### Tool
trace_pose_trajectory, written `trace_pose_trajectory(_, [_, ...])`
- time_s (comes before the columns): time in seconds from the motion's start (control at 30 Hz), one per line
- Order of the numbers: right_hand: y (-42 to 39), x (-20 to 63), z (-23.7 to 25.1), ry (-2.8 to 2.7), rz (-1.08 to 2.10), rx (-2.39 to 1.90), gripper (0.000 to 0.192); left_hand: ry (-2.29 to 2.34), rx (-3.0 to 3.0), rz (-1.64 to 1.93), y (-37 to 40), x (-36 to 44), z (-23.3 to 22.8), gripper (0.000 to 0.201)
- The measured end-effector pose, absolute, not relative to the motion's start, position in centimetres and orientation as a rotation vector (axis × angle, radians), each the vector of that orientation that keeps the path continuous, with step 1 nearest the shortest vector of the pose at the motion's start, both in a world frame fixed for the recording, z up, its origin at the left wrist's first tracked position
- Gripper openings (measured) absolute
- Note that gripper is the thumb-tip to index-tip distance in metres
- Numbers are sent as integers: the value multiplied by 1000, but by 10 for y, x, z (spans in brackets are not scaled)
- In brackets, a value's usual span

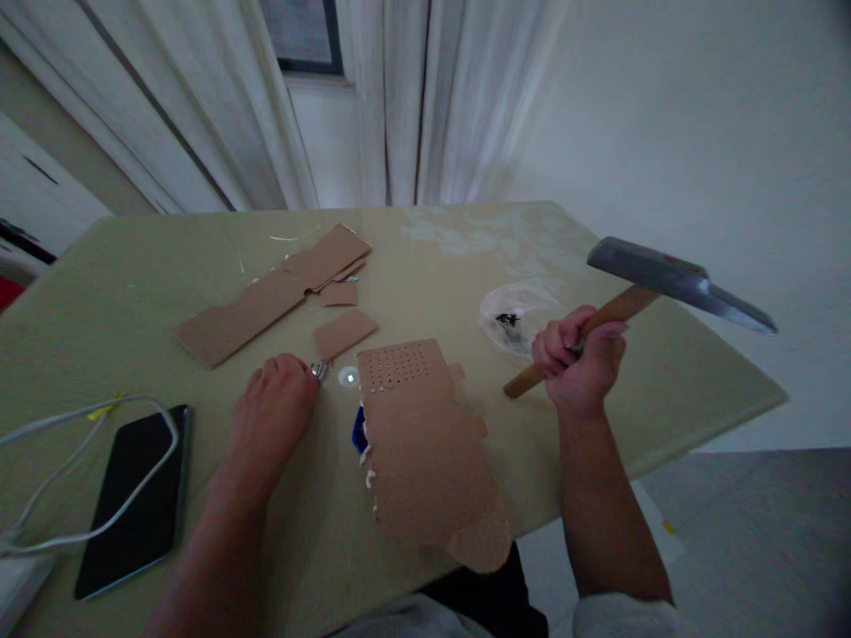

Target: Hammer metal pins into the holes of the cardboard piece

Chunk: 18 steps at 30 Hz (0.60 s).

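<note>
My right hand [580, 359] is wrapped round the wooden handle of a hammer [671, 270] and holds it raised over the right side of the table. Its long steel head points out to the right. On the table, my left hand [276, 412] is closed, with small shiny metal pieces [321, 369], perhaps nails, showing at its fingertips. Between the hands lies a torn cardboard sheet [432, 452]. Rows of small holes dot its far end, and a few tiny shiny bits sit at the left of the lowest row. A blue object [360, 431] pokes out from under its left edge.
A small clear round piece [348, 377] lies beside the sheet. Cardboard strips [279, 297] and a smaller cardboard piece [346, 333] lie farther back. Near the right hand is a clear plastic bag [509, 310] with dark bits inside. A tablet [136, 496] under a white cable [169, 425] lies left.
</note>
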State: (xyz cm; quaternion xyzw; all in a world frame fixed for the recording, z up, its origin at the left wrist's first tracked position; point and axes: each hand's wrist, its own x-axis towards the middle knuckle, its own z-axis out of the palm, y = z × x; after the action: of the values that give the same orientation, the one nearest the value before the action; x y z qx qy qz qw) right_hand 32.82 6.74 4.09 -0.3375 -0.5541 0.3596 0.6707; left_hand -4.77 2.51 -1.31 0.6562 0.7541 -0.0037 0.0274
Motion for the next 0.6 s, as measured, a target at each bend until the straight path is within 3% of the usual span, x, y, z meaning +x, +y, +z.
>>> trace_pose_trajectory(0.17, [69,327,40,-1224,828,-686,66,2252,2015,680,33,-46,-12,32])
trace_pose_trajectory(0.3, [67,325,40,-1219,844,-678,65,1918,1956,1298,32,-24,0,28])
trace_pose_trajectory(0.43, [65,324,40,-1227,838,-692,65,1594,1762,1477,18,5,6,14])
trace_pose_trajectory(0.6, [65,324,40,-1233,855,-646,63,1473,1632,1411,7,20,6,14])
